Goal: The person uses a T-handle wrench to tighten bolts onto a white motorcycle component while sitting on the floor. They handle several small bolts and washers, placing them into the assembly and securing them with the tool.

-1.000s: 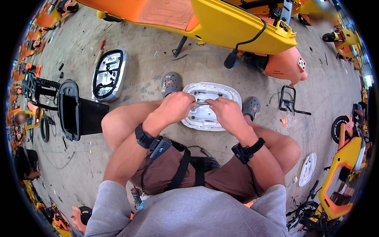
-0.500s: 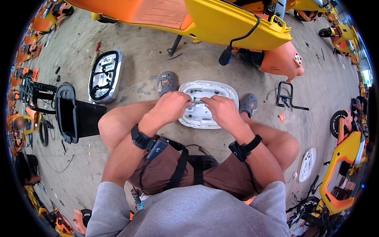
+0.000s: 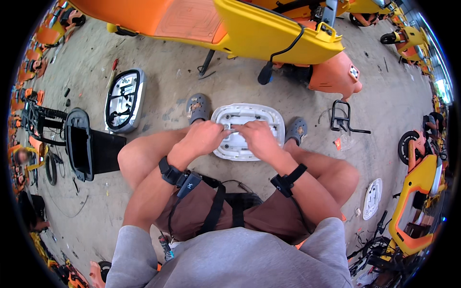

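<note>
Both my hands meet over a white oval plastic panel (image 3: 242, 152), which lies on the floor between my feet with its ribbed side up. My left hand (image 3: 206, 138) has its fingers closed on one end of a thin metal rod (image 3: 232, 129). The fingers of my right hand (image 3: 259, 139) pinch the other end. Only a short piece of the rod shows between the fingertips, so its full shape is hidden. Beneath it, the panel has several moulded holes and ribs.
A yellow and orange scooter body (image 3: 269, 38) lies across the far side. To the left are a white panel with a black seal (image 3: 126, 101), a red-handled screwdriver (image 3: 112, 72) and a black bin (image 3: 103, 151). A black metal bracket (image 3: 342, 117) and a white panel (image 3: 372, 199) lie right.
My hands have come slightly lower and closer together, and less of the rod shows between them. The whole view has shifted a little.
</note>
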Available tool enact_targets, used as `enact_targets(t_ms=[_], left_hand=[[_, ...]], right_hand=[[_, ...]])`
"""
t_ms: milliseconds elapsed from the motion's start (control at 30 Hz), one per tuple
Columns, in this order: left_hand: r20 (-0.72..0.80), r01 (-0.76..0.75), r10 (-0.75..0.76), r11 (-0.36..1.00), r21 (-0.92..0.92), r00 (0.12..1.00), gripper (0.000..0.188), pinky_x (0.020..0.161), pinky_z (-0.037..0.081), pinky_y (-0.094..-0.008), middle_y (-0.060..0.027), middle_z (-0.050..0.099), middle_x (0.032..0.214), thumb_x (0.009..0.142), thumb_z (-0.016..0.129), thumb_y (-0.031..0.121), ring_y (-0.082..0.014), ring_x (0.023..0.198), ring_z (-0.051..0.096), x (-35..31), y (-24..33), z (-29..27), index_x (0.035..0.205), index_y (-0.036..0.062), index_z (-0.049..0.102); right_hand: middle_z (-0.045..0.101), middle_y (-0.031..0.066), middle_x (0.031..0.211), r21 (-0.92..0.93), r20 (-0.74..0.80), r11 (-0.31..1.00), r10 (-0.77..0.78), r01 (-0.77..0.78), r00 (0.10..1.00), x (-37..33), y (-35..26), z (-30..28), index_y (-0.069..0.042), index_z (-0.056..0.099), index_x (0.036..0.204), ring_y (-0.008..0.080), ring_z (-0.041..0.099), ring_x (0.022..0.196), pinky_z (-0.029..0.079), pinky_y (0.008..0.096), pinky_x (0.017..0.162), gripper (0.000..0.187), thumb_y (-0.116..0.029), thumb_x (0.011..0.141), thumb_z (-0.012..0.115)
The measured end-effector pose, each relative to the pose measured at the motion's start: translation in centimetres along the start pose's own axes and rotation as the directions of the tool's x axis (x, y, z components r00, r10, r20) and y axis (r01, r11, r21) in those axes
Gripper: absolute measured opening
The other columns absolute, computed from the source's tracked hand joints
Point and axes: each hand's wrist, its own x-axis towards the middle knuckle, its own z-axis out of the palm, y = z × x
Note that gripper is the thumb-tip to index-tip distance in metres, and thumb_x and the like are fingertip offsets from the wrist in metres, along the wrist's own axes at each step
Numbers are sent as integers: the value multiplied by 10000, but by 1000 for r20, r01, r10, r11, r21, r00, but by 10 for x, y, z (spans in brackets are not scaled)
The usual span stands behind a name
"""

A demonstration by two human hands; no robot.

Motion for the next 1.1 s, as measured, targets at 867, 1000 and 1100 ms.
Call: enact_targets(t_ms=[867,1000,1100], left_hand=[[-95,138,-218,843,-521,971,397,839,528,-394,-210,715,995,933,639,349,-331,955,691,11,3,44,1037,-32,683],[-131,106,-213,824,-556,968,407,848,525,-389,-206,716,1014,932,647,335,-319,974,689,13,-4,52,1119,-26,651],[-163,76,-234,762,-644,958,421,828,520,-358,-197,715,993,960,628,288,-265,930,681,16,-6,65,1227,-35,584]], right_hand=[[147,335,1574,491,-242,774,562,-400,791,-2,-39,35,48,97,1541,495,251,1430,326,451,1141,843,-184,905,600],[229,304,1565,667,-160,630,643,-399,749,-5,-49,41,22,41,1560,370,478,1298,457,411,1005,868,-160,912,588],[378,288,1495,752,81,447,667,-484,741,-8,-52,40,24,38,1563,314,573,1224,512,399,919,886,-147,898,598]])
